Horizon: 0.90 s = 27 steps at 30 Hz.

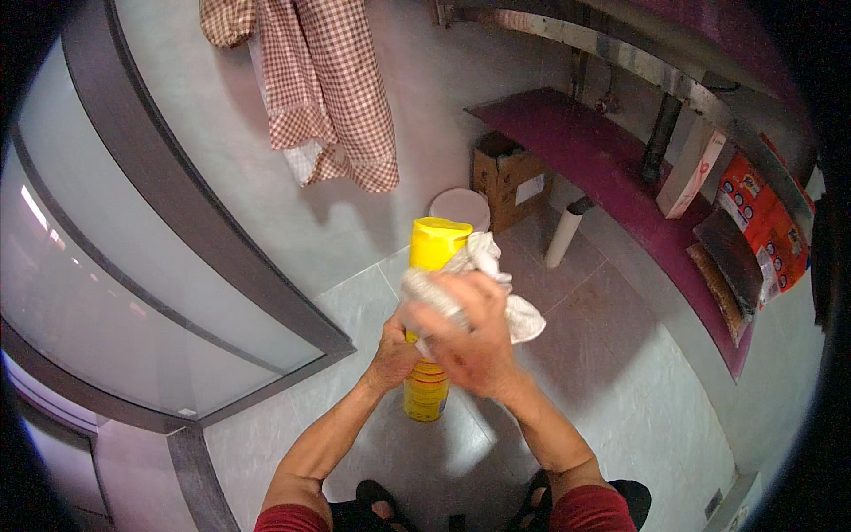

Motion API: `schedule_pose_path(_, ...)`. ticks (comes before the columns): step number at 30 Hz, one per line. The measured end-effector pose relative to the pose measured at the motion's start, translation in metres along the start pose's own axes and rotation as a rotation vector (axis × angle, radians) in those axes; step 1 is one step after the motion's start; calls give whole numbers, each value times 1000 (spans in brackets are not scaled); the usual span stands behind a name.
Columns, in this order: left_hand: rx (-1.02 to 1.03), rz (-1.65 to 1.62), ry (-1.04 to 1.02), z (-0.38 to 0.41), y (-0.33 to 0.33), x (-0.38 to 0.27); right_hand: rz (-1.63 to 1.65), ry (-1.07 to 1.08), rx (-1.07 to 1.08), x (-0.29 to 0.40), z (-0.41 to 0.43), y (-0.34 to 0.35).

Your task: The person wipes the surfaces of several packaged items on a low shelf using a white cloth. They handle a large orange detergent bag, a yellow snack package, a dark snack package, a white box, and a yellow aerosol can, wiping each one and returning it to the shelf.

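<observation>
A tall yellow spray can [426,395] with a yellow cap [441,243] is held in the air in front of me, its cap pointing away. My left hand [392,352] grips the can around its middle from the left side; most of its fingers are hidden behind the can. In my right hand [475,339] is a bunched white cloth [525,319], pressed over the can's upper part. That hand and part of the cloth look blurred. Loose folds of the cloth hang out to the right of the can. Small printing covers the can's lower part.
A framed frosted-glass door [199,233] stands on the left. Checked fabric [332,93] hangs on the wall. By the far wall are a round lidded container [460,207] and a cardboard box [508,179]. A purple shelf [598,159] on the right bears packages [764,219]; a pipe [565,236] stands below.
</observation>
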<state>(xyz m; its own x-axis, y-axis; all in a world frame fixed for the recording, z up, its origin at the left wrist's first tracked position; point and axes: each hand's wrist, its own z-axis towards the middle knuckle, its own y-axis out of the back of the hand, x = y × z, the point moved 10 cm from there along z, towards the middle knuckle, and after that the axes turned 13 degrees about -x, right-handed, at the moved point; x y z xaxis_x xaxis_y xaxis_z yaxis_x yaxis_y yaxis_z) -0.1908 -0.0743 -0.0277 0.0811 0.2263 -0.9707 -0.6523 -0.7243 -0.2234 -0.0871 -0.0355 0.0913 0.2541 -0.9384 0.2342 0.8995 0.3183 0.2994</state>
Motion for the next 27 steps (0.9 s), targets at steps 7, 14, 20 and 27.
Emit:
schedule_pose_path(7,108,-220,253,-12,-24,20,848,-871,-412,-90,-10,5)
schedule_pose_path(14,223,-273,319,-19,-25,28,1456,-1305,-383,-111,-26,-25)
schedule_pose_path(20,78,-274,214,-9,-19,20,534,-844,-401,-85,-19,11)
schedule_pose_path(27,-63,389,-336,-4,-1,-15,17,-212,-190,-19,16,15)
